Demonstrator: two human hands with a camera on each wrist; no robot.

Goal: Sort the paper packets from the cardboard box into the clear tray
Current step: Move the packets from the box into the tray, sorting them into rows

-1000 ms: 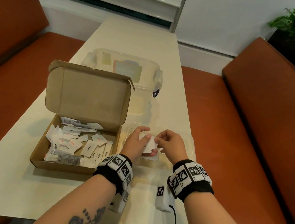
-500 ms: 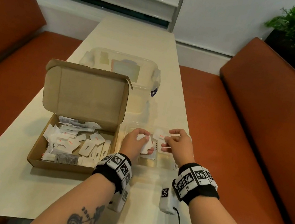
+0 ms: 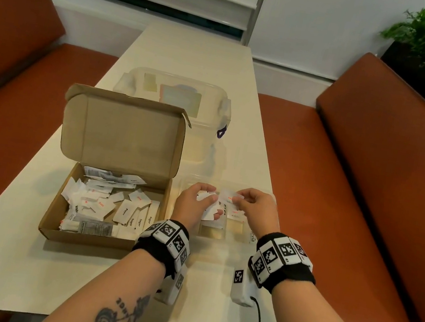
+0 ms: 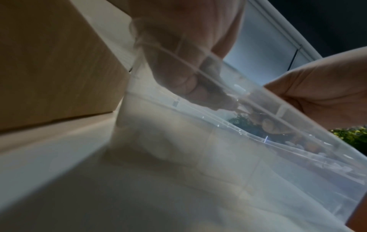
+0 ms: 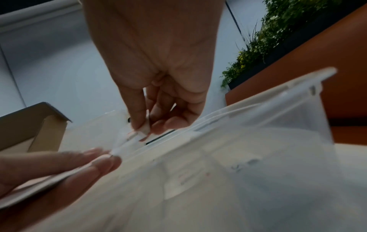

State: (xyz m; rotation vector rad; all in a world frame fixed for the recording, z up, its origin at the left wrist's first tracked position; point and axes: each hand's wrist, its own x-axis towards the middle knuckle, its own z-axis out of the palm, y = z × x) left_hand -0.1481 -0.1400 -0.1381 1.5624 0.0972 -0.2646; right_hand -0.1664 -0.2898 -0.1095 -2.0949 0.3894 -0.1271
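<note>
Left hand (image 3: 193,204): grips a small stack of packets (image 3: 206,211) over the clear tray (image 3: 270,199).
Right hand (image 3: 255,209): back from the tray's far side, pinching one packet (image 3: 228,197) off the stack.
Cardboard box (image 3: 54,215): many unsorted.

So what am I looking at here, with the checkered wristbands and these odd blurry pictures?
No robot: a person sorting packets by hand. The bands carry cameras. The wide picture comes from a head camera; the two blurry ones look along each wrist. On the table sits an open cardboard box of paper packets, a clear tray beside it, and a lidded clear tub behind. Over the tray, the left hand holds a few packets, and the right hand pinches one packet in its fingers.
</note>
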